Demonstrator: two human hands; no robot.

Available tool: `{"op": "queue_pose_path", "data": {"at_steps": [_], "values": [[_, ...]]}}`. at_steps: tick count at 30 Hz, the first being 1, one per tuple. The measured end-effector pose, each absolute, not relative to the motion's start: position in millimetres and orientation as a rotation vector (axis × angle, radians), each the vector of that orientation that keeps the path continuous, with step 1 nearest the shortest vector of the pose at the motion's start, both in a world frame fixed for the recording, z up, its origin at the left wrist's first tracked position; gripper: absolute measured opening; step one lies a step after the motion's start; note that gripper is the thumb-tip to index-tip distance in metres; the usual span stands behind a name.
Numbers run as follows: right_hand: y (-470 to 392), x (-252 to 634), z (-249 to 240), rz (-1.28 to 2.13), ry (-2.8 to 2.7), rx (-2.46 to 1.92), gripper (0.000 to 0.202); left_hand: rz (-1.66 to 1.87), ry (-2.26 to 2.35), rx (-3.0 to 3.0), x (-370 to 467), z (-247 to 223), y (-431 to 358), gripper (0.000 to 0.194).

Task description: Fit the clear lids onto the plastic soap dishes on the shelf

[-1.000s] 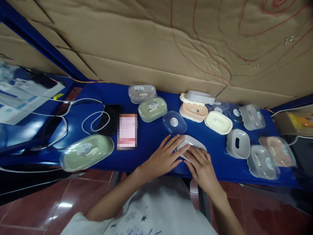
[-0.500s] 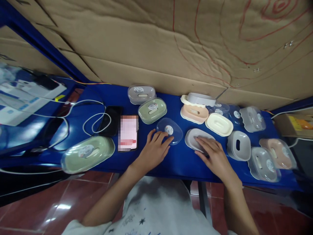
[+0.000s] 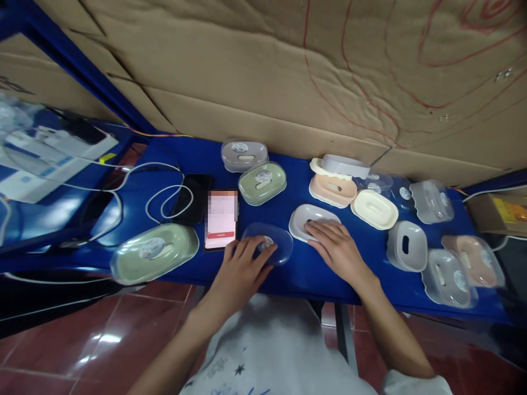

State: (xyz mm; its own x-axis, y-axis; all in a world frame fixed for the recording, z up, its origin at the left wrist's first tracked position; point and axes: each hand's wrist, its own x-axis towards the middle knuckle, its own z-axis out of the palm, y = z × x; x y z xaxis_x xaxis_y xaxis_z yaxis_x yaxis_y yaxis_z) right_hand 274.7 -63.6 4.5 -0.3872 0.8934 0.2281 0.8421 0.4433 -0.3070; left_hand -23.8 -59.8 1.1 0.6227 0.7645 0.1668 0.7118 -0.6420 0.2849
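My left hand [image 3: 242,269] rests its spread fingers on a clear plastic lid [image 3: 282,244] that bears a round sticker. To its right, my right hand [image 3: 337,247] touches a grey oval dish [image 3: 302,219], fingers stretched across its inside. Behind the lid stands a green box with a clear cover [image 3: 263,186], and a grey covered box [image 3: 244,156] is behind that one. A peach box [image 3: 332,189] and a cream oval piece [image 3: 374,209] lie behind and right of the grey dish.
A lit phone [image 3: 221,219] and a dark phone [image 3: 192,198] with a white cable lie left. Another green covered box [image 3: 154,253] is at the front left. Several grey and peach boxes stand right, near a grey open one [image 3: 407,246]. Cardboard [image 3: 247,71] rises behind the blue table.
The clear lid has moved left and toward me with my left hand on it. The grey dish has shifted left and slightly back under my right hand. The view has moved a little.
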Motion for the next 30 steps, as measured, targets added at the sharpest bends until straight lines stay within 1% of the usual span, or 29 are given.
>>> {"op": "queue_pose_path", "data": {"at_steps": [3,6,10,13,17,19,21,24,25,27,28,30], "values": [[-59.5,275.4,11.9,0.151,-2.257,-1.473,0.039,0.489,1.39,2.609,-21.3,-2.8,-51.0,0.038],[-68.8,285.2,18.1,0.039,-2.135,-1.539,0.039,0.493,1.376,2.594,-17.3,-4.8,-45.1,0.036],[-108.7,304.6,13.6,-0.161,-2.039,-1.684,0.045,0.494,1.393,2.571,-12.3,-9.9,-39.9,0.038],[-151.1,308.8,1.8,-0.247,-1.993,-1.783,0.052,0.563,1.458,2.527,-5.6,-17.3,-32.8,0.045],[-193.3,283.5,-8.9,-0.125,-2.08,-1.76,0.059,0.666,1.399,2.485,5.1,-20.7,-24.0,0.061],[-198.5,261.6,-10.3,-0.018,-2.167,-1.694,0.058,0.714,1.33,2.504,7.3,-14.8,-24.6,0.063],[-192.8,241.9,-10.5,0.061,-2.233,-1.611,0.053,0.709,1.135,2.565,5.6,-5.2,-29.6,0.061],[-171.7,230.0,-11.1,0.157,-2.275,-1.411,0.045,0.602,0.716,2.633,-2.6,6.3,-43.1,0.051],[-163.3,232.1,-11.5,0.181,-2.26,-1.359,0.044,0.576,0.634,2.64,-6.1,7.1,-48.2,0.05],[-146.4,244.5,-12.4,0.199,-2.186,-1.372,0.045,0.56,0.619,2.648,-14.0,3.6,-58.1,0.053],[-138.4,253.6,-13.1,0.19,-2.141,-1.44,0.046,0.558,0.655,2.651,-18.2,-0.1,-62.4,0.052],[-125.2,273.7,-15.1,0.153,-2.097,-1.607,0.047,0.556,0.75,2.646,-26.9,-8.3,-69.4,0.04]]}}
